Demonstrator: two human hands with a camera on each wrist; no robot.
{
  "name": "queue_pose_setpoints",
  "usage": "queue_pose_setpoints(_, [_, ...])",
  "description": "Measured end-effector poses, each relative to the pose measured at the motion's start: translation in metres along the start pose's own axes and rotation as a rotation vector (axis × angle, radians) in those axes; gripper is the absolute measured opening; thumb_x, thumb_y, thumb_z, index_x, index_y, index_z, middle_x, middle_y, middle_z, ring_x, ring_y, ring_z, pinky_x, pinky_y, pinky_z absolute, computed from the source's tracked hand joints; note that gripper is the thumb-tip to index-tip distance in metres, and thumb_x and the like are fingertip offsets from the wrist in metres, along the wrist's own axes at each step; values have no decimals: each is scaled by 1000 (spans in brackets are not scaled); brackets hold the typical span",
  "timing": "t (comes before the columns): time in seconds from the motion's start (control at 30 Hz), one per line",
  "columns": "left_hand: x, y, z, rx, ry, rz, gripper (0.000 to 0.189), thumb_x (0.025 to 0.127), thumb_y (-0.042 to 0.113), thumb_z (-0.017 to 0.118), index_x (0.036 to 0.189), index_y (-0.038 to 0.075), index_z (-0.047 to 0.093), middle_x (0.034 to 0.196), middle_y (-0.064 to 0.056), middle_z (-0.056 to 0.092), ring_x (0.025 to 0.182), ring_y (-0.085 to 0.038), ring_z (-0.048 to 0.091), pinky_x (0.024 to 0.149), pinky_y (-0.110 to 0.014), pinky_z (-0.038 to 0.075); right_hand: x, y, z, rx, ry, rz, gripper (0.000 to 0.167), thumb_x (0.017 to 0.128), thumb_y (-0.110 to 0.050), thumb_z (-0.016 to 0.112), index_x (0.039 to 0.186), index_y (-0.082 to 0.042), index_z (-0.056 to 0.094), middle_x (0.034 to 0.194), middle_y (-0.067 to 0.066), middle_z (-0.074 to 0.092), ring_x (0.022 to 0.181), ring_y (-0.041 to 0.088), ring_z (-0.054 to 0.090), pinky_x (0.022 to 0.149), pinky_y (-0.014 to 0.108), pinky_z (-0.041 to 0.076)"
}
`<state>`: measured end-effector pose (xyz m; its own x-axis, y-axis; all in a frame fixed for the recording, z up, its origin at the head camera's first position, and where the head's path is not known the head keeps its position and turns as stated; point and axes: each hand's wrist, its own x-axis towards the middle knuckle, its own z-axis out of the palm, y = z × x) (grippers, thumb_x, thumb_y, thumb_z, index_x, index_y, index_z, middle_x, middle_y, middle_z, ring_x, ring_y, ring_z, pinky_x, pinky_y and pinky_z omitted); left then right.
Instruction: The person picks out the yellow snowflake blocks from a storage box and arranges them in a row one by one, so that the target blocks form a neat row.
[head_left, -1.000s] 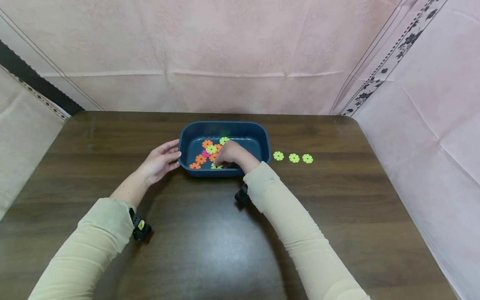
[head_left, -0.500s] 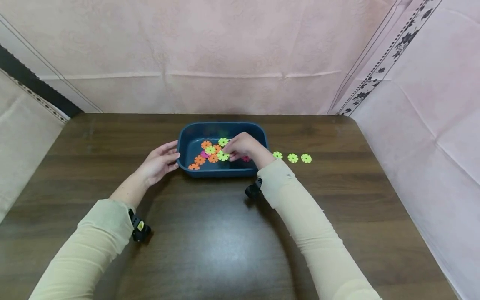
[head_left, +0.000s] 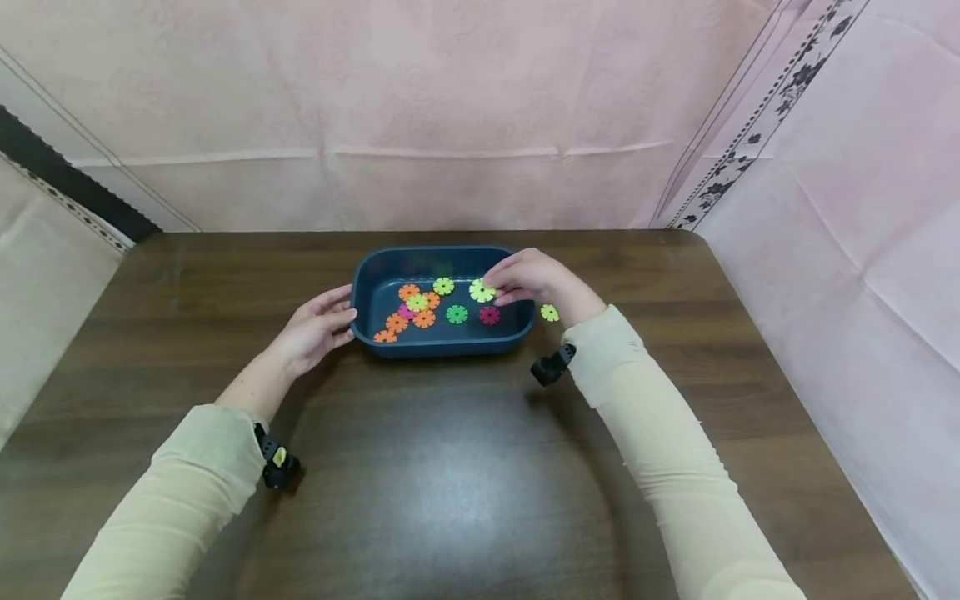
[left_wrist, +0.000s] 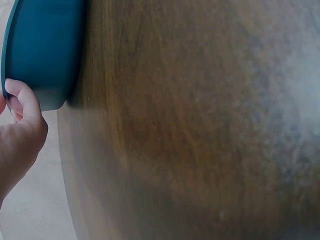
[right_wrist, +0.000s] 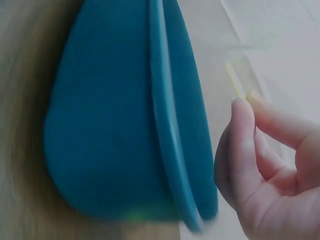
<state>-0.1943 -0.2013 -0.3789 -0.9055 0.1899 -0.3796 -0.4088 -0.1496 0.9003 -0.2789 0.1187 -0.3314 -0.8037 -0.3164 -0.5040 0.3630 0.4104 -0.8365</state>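
Your left hand's (head_left: pixel 311 333) relaxed fingers touch the left end of the blue tray (head_left: pixel 442 349), where the orange discs (head_left: pixel 424 319) cluster. The green disc (head_left: pixel 457 314) now lies exposed, because the lime disc (head_left: pixel 480 291), pinched by your right hand's (head_left: pixel 534 276) thumb and finger, has moved rightward above the tray, apparently separated from the pile.

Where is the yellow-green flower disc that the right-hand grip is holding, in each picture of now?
Head: near the centre, slightly above the middle, at the fingertips of the right-hand grip.
Left wrist: not in this picture.
Right wrist: right of centre, in the upper half, only a thin yellow edge.
Shared landmark: the blue tub, around the centre in head, top left in left wrist, left and middle in right wrist.
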Motion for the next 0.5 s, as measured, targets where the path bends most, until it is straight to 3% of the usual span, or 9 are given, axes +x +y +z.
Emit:
queue_pose_setpoints(0.17, [2,-1,0,-2,-5,9,62,96,13,51,149,12,20,107,1,46,83,-5,55,74,-17,51,-9,8,-21,7,36,16,30,89,-13,63,115,2,61,85,6,62,66,12,61,67,22,55])
queue_pose_setpoints(0.37, [1,-1,-1,1,-3,13,61,96,12,50,150,12,20,105,2,46,82,-4,56,74,-17,51,-19,24,-50,85,44,5,32,90,-9,61,117,7,56,77,4,64,63,11,63,70,25,56])
queue_pose_setpoints(0.5, [1,-2,-1,4,-4,14,61,96,13,51,149,12,20,105,3,46,82,-4,56,74,-16,51,-27,39,-75,163,37,-2,16,92,-5,57,105,3,59,75,2,63,65,10,61,69,23,55])
